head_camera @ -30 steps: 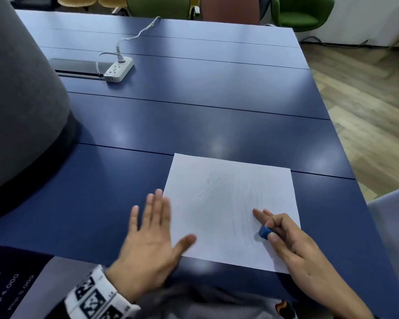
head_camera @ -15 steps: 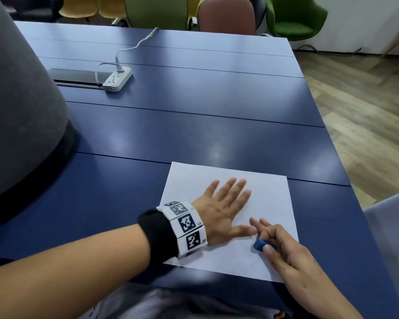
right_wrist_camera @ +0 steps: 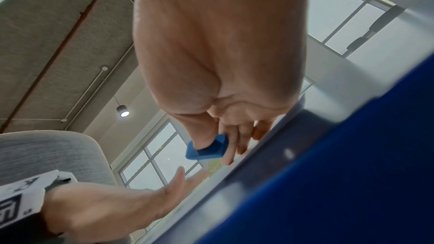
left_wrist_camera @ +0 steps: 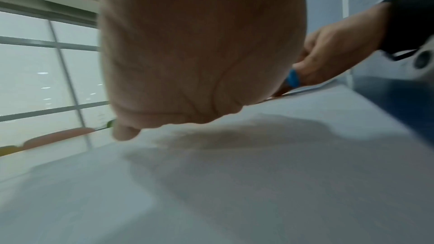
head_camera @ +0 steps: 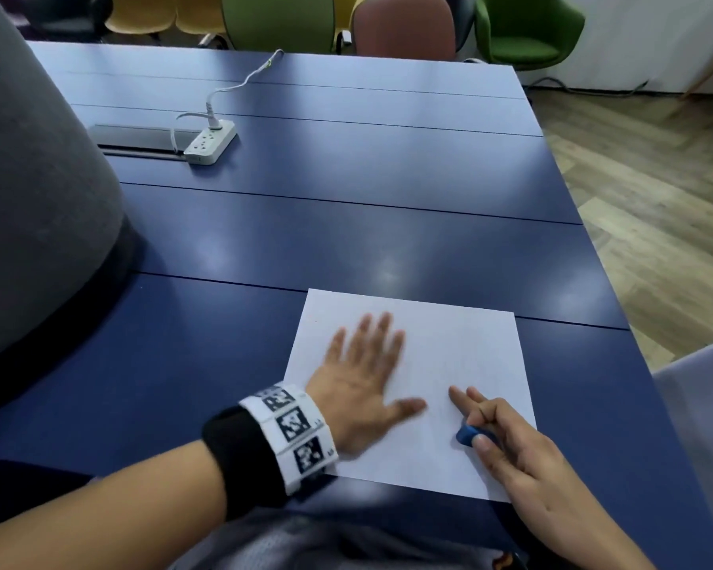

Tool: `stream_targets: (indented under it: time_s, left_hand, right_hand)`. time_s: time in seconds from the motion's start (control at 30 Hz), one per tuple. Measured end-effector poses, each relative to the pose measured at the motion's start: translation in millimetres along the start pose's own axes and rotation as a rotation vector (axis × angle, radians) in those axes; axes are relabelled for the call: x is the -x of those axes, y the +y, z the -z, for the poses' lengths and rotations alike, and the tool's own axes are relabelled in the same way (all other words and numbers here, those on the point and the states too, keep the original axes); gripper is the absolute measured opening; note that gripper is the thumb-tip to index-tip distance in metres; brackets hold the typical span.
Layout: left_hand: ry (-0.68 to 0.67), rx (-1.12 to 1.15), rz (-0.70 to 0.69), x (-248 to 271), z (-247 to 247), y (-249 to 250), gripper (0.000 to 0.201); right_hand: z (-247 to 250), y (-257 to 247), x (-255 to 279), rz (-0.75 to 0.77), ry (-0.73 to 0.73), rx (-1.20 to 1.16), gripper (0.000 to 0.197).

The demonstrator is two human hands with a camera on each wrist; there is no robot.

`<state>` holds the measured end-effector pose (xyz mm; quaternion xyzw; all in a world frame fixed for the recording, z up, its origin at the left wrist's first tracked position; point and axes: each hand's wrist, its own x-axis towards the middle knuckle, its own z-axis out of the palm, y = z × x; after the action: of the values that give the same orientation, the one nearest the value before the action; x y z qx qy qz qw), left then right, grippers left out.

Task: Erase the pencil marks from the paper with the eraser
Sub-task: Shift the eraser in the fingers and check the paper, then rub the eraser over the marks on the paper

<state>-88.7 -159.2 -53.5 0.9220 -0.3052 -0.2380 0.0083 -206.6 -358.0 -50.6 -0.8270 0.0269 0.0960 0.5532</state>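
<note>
A white sheet of paper lies on the blue table near its front edge. No pencil marks show on it in the blurred head view. My left hand lies flat on the sheet's left half with straight, spread fingers. My right hand rests at the sheet's lower right and pinches a small blue eraser between thumb and fingers. The eraser shows under my thumb in the right wrist view, and the eraser appears again in the left wrist view. The paper fills the lower part there.
A white power strip with its cable sits at the far left of the table beside a dark recessed slot. A large grey rounded object stands at the left. Several chairs line the far edge; wooden floor lies to the right.
My left hand moved from the table beside the sheet onto the paper, then slid back leftward across it. The dark specks seen earlier no longer show. The right hand stayed put with the eraser.
</note>
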Motion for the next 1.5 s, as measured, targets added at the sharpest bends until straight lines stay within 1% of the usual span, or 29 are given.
stream_targets:
  time_s: [0.03, 0.07, 0.1, 0.17, 0.27, 0.3, 0.33, 0.37, 0.4, 0.43, 0.47, 0.5, 0.53, 0.57, 0.6, 0.63, 0.7, 0.73, 0.77, 0.8, 0.9, 0.93, 1.0, 1.1, 1.17, 1.3, 1.4, 1.5]
  left_hand:
    - [-0.041, -0.022, -0.091, 1, -4, 10, 0.107]
    - [-0.072, -0.030, -0.132, 2, -6, 15, 0.104]
    - [-0.079, -0.033, -0.120, 2, -7, 15, 0.101]
    - [-0.046, -0.017, 0.003, 3, -5, -1, 0.095]
    - [-0.037, 0.043, 0.269, 6, 5, -35, 0.093]
    - [-0.027, 0.059, 0.330, 7, 7, -42, 0.095]
    - [-0.008, 0.062, 0.354, 7, 8, -45, 0.097]
    - [0.022, 0.047, 0.322, 8, 9, -44, 0.101]
    - [0.044, 0.010, 0.227, 8, 8, -40, 0.104]
    - [0.042, -0.038, 0.091, 9, 7, -33, 0.104]
    - [0.018, -0.074, -0.050, 11, 5, -25, 0.099]
    - [-0.019, -0.090, -0.160, 12, 3, -18, 0.094]
    - [-0.055, -0.093, -0.206, 13, 1, -14, 0.093]
    - [-0.076, -0.101, -0.185, 13, -1, -14, 0.094]
    - [-0.081, -0.109, -0.114, 13, -2, -18, 0.096]
    - [-0.076, -0.101, -0.013, 12, -1, -25, 0.097]
    - [-0.069, -0.052, 0.228, 8, 7, -41, 0.097]
    - [-0.063, -0.035, 0.326, 5, 14, -48, 0.098]
    - [-0.054, -0.031, 0.378, 3, 21, -54, 0.099]
    - [-0.040, -0.031, 0.368, 0, 29, -57, 0.098]
    - [-0.032, 0.018, 0.172, -10, 50, -50, 0.092]
    - [-0.049, 0.036, 0.140, -14, 55, -46, 0.092]
    - [-0.103, 0.049, 0.135, -23, 63, -38, 0.096]
    - [-0.156, 0.029, 0.153, -33, 60, -32, 0.110]
    - [-0.137, 0.029, 0.159, -37, 56, -33, 0.114]
    - [-0.066, -0.002, 0.151, -38, 48, -38, 0.113]
    - [-0.015, -0.024, 0.147, -38, 47, -40, 0.115]
    - [-0.005, -0.057, 0.134, -36, 51, -41, 0.120]
  right_hand:
    - [0, 0, 0, 0.004, -0.004, 0.011, 0.028]
    - [0, 0, -1, 0.009, -0.012, 0.022, 0.026]
    - [1, 0, -1, 0.010, -0.017, 0.028, 0.025]
    - [2, 0, -1, 0.003, -0.021, 0.017, 0.027]
    - [1, 0, -1, -0.005, -0.020, 0.016, 0.031]
    - [1, 0, 0, -0.006, -0.020, 0.021, 0.031]
    - [1, 0, 0, -0.007, -0.019, 0.025, 0.031]
    - [1, 0, -1, -0.009, -0.015, 0.026, 0.031]
    - [1, -1, -1, -0.011, -0.012, 0.029, 0.031]
    - [1, -1, -1, -0.012, -0.013, 0.032, 0.030]
    - [1, -2, -1, -0.013, -0.017, 0.039, 0.029]
    - [1, -3, -1, -0.013, -0.021, 0.044, 0.028]
    - [2, -3, -1, -0.014, -0.021, 0.048, 0.026]
    - [3, -3, -2, -0.014, -0.023, 0.049, 0.024]
    - [3, -2, -2, -0.016, -0.026, 0.049, 0.020]
    - [3, -2, -2, -0.019, -0.029, 0.048, 0.017]
    - [3, -2, -2, -0.025, -0.027, 0.062, 0.019]
    - [2, -3, -2, -0.026, -0.027, 0.079, 0.021]
    - [2, -3, -3, -0.026, -0.029, 0.105, 0.022]
    - [2, -4, -4, -0.026, -0.029, 0.136, 0.023]
    - [4, -9, -9, -0.028, -0.040, 0.231, 0.024]
    - [5, -12, -11, -0.029, -0.044, 0.251, 0.022]
    - [5, -19, -15, -0.028, -0.048, 0.282, 0.017]
    - [4, -25, -20, -0.035, -0.056, 0.324, 0.015]
    - [7, -28, -21, -0.049, -0.062, 0.351, 0.014]
    - [17, -41, -32, -0.079, -0.107, 0.449, 0.010]
    - [25, -60, -54, -0.021, -0.030, 0.567, 0.006]
    - [30, -75, -88, 0.013, 0.047, 0.524, 0.009]
